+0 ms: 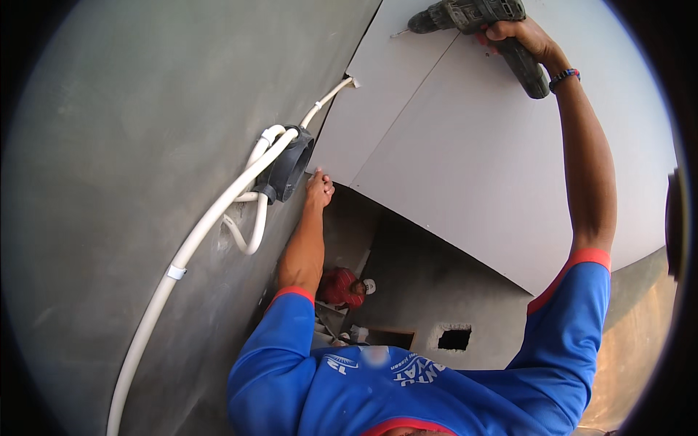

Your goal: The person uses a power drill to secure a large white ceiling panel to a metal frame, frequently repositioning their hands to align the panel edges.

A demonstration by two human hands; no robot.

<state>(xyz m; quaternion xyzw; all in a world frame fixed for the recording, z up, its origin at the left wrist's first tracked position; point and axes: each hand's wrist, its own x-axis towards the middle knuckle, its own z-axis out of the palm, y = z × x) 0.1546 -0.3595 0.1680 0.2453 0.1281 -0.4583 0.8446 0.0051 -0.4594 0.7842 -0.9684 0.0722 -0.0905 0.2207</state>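
Up at the top right, my right hand point(509, 36) grips a dark cordless drill point(529, 76), its thin bit pointing left along the face of a large white panel point(454, 160). My left hand point(320, 185) is closed at the panel's lower left edge, fingers curled against it. Just left of that hand, a black round junction box point(287, 163) is on the grey wall point(131, 182), with white conduits point(233, 196) bent around and into it. A thinner white pipe point(327, 98) runs from the box up to the wall's edge beside the panel.
Below me, a person in a red shirt and white cap point(342, 287) is among pale items. The far grey wall holds a square hole point(454, 338) and a low dark opening point(389, 339). A dark object point(672, 221) stands at the right edge.
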